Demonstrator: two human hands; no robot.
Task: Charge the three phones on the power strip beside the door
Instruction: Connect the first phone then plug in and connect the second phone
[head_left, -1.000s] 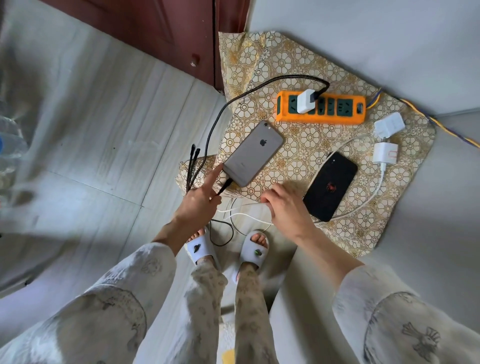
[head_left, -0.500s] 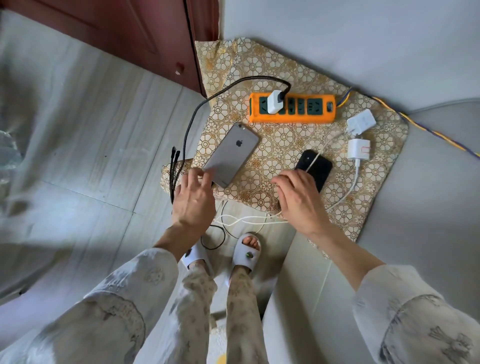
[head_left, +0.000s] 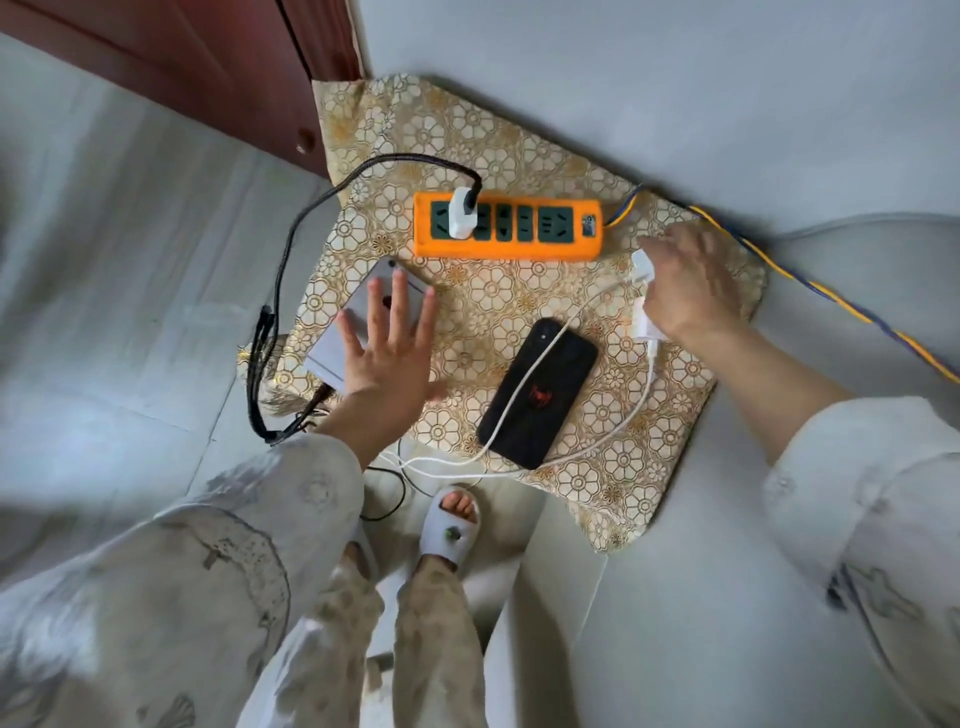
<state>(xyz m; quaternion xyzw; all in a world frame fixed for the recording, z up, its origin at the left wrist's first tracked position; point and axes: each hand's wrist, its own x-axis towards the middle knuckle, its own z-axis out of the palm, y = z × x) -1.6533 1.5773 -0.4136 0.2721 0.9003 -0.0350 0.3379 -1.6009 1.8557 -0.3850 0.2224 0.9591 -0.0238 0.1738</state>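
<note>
The orange power strip (head_left: 508, 227) lies across the far part of the gold flowered cloth (head_left: 519, 312), near the dark red door (head_left: 218, 67) at eleven o'clock. One white charger (head_left: 462, 213) sits plugged into its second socket from the left, and a black braided cable (head_left: 291, 249) loops from it out over the grey floor (head_left: 130, 260) at nine o'clock and back toward my feet.

Below the strip, at about seven o'clock from it, the silver phone (head_left: 358, 322) lies face down on the cloth's near left edge. My left hand (head_left: 387, 353) is above it, palm down with the fingers spread wide and gripping nothing; I cannot tell whether it touches the phone.

The black phone (head_left: 537, 392) lies face down toward the middle of the cloth, at five o'clock from the strip, with a white cable (head_left: 519, 395) draped diagonally across its back. I see only these two phones.

My right hand (head_left: 691, 280) is at the strip's right end, at three o'clock, fingers curled around a white plug (head_left: 643, 265). A second white plug (head_left: 644, 322) lies just under the heel of that hand, touching it. The strip's blue and yellow cord (head_left: 831, 296) runs off to the right along the wall.

My white slipper (head_left: 451, 525) shows at six o'clock, just off the cloth.
</note>
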